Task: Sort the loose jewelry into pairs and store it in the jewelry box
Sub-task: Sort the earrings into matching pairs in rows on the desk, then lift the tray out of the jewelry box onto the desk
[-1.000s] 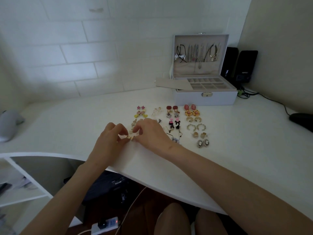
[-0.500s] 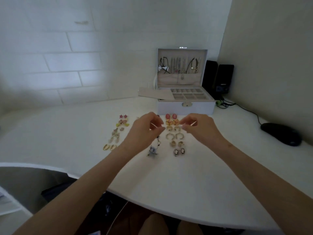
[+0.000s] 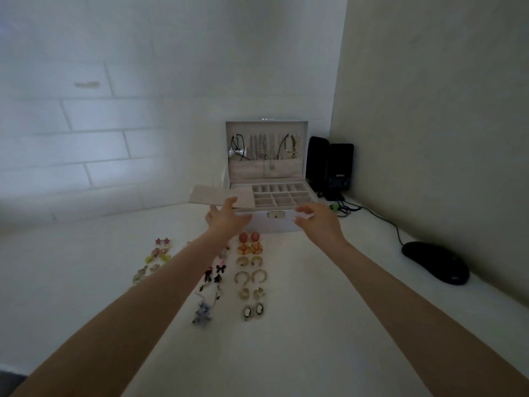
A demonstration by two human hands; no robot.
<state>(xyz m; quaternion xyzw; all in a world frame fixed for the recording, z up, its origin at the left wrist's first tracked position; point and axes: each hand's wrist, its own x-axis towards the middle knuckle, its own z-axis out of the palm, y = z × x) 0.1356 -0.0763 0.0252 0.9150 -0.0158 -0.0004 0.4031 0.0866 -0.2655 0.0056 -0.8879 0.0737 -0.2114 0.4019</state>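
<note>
I am reaching over the paired earrings (image 3: 252, 277) to the open box (image 3: 272, 226) for storing them: left hand (image 3: 226, 219) spread, right hand (image 3: 319, 222) half-curled; I cannot tell if it is pinching anything.

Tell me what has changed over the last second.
Both hands lifted from the earrings near the desk edge, where they pinched a small piece together, separated and reached forward. The left hand is now at the loose beige panel on the jewelry box; the right hand is at the box's front. Whether either holds anything is unclear. The earrings, open box and mouse stayed put.
</note>
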